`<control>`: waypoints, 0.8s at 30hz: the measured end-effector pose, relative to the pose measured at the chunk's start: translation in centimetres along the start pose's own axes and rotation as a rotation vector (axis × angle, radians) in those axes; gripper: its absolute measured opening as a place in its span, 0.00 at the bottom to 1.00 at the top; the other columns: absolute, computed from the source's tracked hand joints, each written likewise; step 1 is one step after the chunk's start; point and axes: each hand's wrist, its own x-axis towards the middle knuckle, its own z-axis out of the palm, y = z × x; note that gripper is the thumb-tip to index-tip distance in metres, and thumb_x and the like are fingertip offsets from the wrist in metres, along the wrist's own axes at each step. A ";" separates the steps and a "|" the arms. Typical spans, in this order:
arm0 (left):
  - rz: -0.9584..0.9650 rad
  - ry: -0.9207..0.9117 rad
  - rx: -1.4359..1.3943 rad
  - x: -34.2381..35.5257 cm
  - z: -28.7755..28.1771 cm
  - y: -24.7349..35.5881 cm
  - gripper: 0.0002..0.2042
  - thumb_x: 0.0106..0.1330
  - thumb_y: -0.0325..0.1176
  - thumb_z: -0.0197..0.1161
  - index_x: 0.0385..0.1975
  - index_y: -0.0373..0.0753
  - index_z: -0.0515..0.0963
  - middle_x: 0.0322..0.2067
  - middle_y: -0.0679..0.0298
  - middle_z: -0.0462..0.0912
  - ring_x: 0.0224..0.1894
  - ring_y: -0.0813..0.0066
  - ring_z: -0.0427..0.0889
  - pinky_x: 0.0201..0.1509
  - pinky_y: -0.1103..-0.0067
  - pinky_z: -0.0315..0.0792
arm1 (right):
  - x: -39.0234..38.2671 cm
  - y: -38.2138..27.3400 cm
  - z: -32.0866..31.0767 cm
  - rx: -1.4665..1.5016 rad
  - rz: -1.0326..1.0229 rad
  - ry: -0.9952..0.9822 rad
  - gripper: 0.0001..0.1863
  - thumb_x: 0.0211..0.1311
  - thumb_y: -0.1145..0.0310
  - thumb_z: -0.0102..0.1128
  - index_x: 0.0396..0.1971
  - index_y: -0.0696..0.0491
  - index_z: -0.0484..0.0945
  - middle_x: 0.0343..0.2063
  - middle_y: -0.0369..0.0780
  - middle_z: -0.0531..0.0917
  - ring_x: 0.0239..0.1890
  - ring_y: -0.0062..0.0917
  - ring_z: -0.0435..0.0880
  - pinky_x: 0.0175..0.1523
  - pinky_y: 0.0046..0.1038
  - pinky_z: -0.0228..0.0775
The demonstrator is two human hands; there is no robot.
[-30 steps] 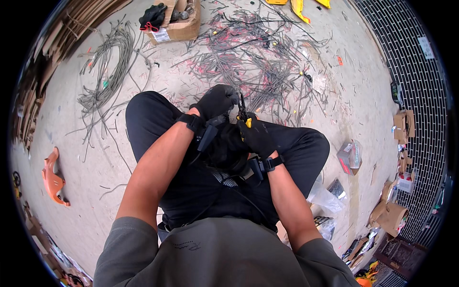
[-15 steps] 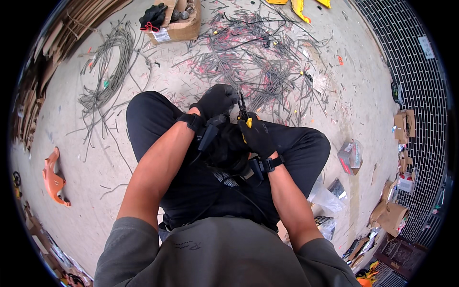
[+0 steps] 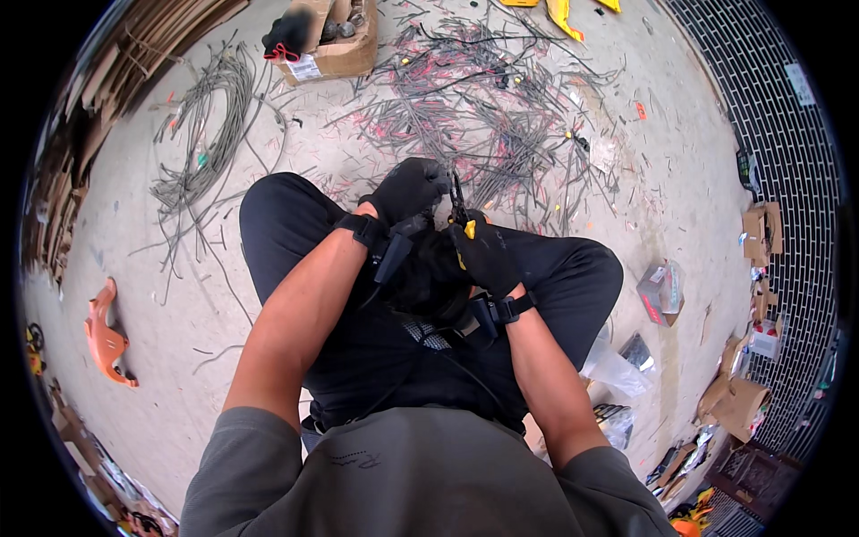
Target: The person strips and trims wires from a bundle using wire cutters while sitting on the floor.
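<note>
Orange tool (image 3: pixel 106 336): lies on the concrete floor (image 3: pixel 224 358) at your 9 o'clock, well apart from your hands.
Cable coil (image 3: pixel 210 125): grey loops spread on the floor at your 10 o'clock, loose ends trailing toward your left knee.
Cardboard box (image 3: pixel 335 45): stands at your 11 o'clock past the coil, with dark things inside it.
Left hand (image 3: pixel 407 190): your black-gloved fist is curled shut above your lap, at 12 o'clock, fingers wrapped round the upper end of the dark wire (image 3: pixel 457 190); how much of the wire it holds is hard to tell from this view.
Dark wire: a thin piece standing up between your two hands, just in front of your knees.
Right hand (image 3: pixel 488 255): your other black glove is closed just beside the left one, touching it, and grips a small tool with yellow on it (image 3: pixel 467 231) close to the foot of the wire.
Wire offcuts (image 3: pixel 501 125): a wide litter of grey and red pieces on the floor at 12 to 1 o'clock, beyond your hands.
Small packets (image 3: pixel 662 291): lie on the floor at your 3 o'clock, beside your right knee.
</note>
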 end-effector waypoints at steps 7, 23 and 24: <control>-0.018 -0.011 0.005 -0.1 -0.2 0.6 0.10 0.60 0.34 0.59 0.26 0.31 0.79 0.18 0.60 0.79 0.22 0.74 0.76 0.31 0.74 0.70 | -0.2 0.1 0.2 0.002 -0.015 -0.031 0.20 0.51 0.78 0.58 0.48 0.59 0.76 0.44 0.54 0.75 0.45 0.47 0.75 0.46 0.40 0.70; -0.019 -0.018 -0.046 -0.4 -0.2 1.2 0.09 0.61 0.32 0.59 0.24 0.31 0.76 0.18 0.60 0.78 0.22 0.74 0.76 0.29 0.73 0.69 | 0.8 -0.8 -0.9 0.044 0.059 -0.043 0.19 0.52 0.79 0.56 0.47 0.60 0.76 0.46 0.54 0.75 0.46 0.48 0.75 0.48 0.40 0.70; -0.004 -0.013 -0.032 -0.3 -0.1 1.0 0.09 0.61 0.32 0.59 0.24 0.31 0.76 0.18 0.60 0.78 0.22 0.74 0.76 0.30 0.73 0.69 | 0.8 -0.8 -0.9 0.050 0.073 -0.057 0.19 0.52 0.79 0.56 0.47 0.60 0.76 0.46 0.54 0.74 0.46 0.48 0.75 0.48 0.40 0.70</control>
